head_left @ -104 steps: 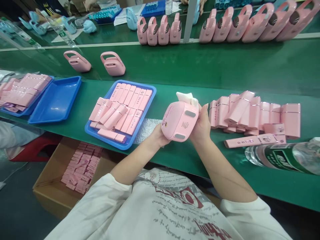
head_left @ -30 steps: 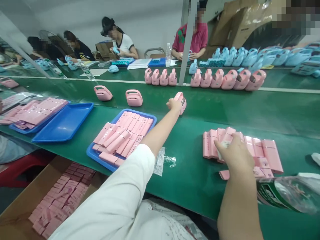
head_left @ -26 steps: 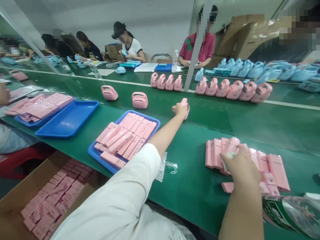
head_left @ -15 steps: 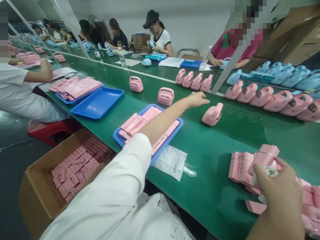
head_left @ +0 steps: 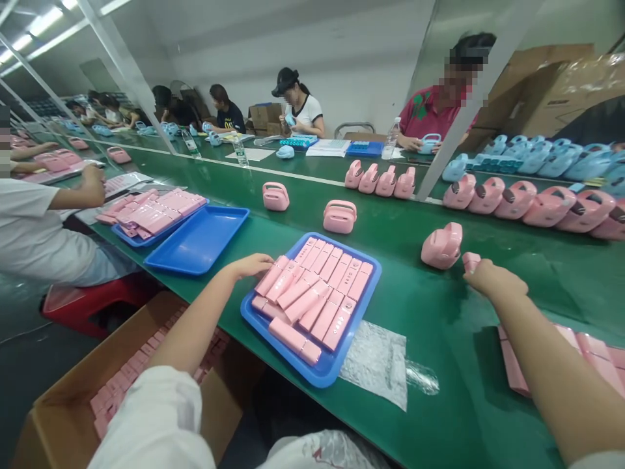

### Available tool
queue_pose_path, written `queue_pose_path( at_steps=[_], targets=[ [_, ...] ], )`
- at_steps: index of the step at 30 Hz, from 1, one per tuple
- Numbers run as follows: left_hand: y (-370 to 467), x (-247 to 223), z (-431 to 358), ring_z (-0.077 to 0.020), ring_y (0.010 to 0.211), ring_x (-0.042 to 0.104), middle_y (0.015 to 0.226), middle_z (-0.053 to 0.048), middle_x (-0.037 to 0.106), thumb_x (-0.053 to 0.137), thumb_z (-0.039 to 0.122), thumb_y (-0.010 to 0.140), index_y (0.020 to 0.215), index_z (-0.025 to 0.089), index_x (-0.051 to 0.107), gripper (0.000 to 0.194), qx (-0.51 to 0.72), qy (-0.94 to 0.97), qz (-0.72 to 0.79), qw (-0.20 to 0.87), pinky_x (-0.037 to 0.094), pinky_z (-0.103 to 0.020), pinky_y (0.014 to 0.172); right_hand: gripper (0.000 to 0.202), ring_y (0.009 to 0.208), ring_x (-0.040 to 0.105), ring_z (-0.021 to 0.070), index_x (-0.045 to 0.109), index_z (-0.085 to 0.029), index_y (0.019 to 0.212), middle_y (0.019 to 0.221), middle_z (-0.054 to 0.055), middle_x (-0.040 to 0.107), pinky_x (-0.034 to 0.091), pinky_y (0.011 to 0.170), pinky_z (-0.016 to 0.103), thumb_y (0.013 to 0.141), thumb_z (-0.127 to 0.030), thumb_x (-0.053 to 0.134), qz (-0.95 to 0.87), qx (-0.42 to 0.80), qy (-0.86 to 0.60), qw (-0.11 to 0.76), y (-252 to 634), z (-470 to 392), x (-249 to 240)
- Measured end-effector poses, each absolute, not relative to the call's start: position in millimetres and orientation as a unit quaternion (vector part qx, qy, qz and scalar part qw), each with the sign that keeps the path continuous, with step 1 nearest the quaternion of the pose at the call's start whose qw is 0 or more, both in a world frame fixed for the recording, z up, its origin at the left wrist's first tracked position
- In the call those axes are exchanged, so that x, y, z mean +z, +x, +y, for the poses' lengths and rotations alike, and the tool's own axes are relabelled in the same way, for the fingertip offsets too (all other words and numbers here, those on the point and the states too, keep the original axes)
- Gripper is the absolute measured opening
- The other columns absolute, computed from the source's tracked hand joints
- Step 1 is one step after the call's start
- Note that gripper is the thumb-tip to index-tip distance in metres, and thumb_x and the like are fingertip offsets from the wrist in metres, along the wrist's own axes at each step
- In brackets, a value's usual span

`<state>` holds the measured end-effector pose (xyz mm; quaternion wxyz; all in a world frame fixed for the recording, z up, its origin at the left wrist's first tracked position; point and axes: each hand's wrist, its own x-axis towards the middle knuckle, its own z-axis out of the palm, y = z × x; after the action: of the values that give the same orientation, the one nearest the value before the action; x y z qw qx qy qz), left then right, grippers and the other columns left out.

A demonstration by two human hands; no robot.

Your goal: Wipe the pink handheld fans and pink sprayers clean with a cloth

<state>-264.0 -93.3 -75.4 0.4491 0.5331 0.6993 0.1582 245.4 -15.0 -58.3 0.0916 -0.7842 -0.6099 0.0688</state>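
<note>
My left hand (head_left: 251, 266) reaches to the left side of a blue tray (head_left: 372, 286), fingers stretched out, fingertips at the end of the nearest pink bars (head_left: 273, 275). Several glossy pink bars with small printed marks fill the tray, some lying loosely on top of others. Out to the right, my right hand (head_left: 495, 277) is closed on a small pink piece (head_left: 471, 262), most of it hidden by the fingers. Just left of that piece stands a pink handled case (head_left: 442, 246) on the green table (head_left: 415, 306).
Two more pink cases (head_left: 340, 216) stand beyond the tray. Rows of pink cases (head_left: 551, 205) line the divider. More pink bars (head_left: 586, 348) lie under my right forearm. Bubble wrap (head_left: 375, 365), an empty blue tray (head_left: 200, 241) and a carton (head_left: 53, 391) are nearby. Co-workers sit around.
My left hand has drawn back from near the pink cases to the tray's left side. My right hand has moved forward from the pink bars at the right. The view has shifted.
</note>
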Motion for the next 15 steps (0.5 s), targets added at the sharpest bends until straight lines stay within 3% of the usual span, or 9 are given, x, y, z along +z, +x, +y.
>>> queue_pose_path(
  at_steps=[4, 7, 9, 12, 15],
  targets=[
    [-266.3, -86.8, -87.4, -0.0150, 0.065, 0.055, 0.072, -0.002, 0.062, 0.067, 0.057, 0.057, 0.085, 0.015, 0.062, 0.050, 0.189, 0.532, 0.673, 0.478, 0.043, -0.025, 0.058, 0.056, 0.100, 0.064, 0.0463, 0.060, -0.001, 0.120, 0.105, 0.040, 0.060, 0.043, 0.058, 0.043, 0.082, -0.039, 0.046, -0.536, 0.077, -0.836, 0.094, 232.9, 4.9, -44.5],
    [-268.8, -93.7, -79.9, -0.0142, 0.062, 0.053, 0.071, 0.000, 0.062, 0.068, 0.056, 0.057, 0.085, 0.015, 0.062, 0.050, 0.202, 0.534, 0.653, 0.497, 0.041, -0.025, 0.056, 0.061, 0.120, 0.054, 0.0433, 0.044, 0.001, 0.136, 0.128, 0.039, 0.048, 0.045, 0.075, 0.047, 0.087, -0.035, 0.036, -0.517, 0.021, -0.843, 0.146, 213.0, 13.3, -29.0],
    [-270.1, -100.2, -76.1, -0.0134, 0.061, 0.051, 0.069, 0.001, 0.060, 0.068, 0.054, 0.058, 0.082, 0.016, 0.061, 0.046, 0.212, 0.537, 0.647, 0.498, 0.038, -0.024, 0.054, 0.059, 0.129, 0.047, 0.0373, 0.041, -0.002, 0.139, 0.137, 0.032, 0.044, 0.043, 0.089, 0.044, 0.090, -0.035, 0.032, -0.562, 0.003, -0.809, 0.174, 189.6, 23.4, -21.2],
    [-270.5, -111.0, -73.9, -0.0122, 0.060, 0.048, 0.067, 0.002, 0.057, 0.065, 0.052, 0.061, 0.080, 0.017, 0.057, 0.041, 0.228, 0.537, 0.645, 0.493, 0.035, -0.023, 0.053, 0.053, 0.127, 0.050, 0.0273, 0.048, -0.013, 0.136, 0.138, 0.016, 0.052, 0.040, 0.101, 0.034, 0.089, -0.036, 0.040, -0.679, 0.031, -0.714, 0.169, 139.5, 48.9, -21.3],
    [-268.9, -118.5, -75.0, -0.0126, 0.062, 0.049, 0.068, 0.001, 0.057, 0.061, 0.054, 0.063, 0.078, 0.017, 0.055, 0.041, 0.238, 0.536, 0.650, 0.484, 0.035, -0.023, 0.055, 0.058, 0.129, 0.048, 0.0281, 0.042, -0.015, 0.142, 0.147, 0.011, 0.044, 0.038, 0.105, 0.037, 0.087, -0.031, 0.047, -0.742, 0.057, -0.652, 0.147, 84.5, 81.3, -34.7]
  ],
)
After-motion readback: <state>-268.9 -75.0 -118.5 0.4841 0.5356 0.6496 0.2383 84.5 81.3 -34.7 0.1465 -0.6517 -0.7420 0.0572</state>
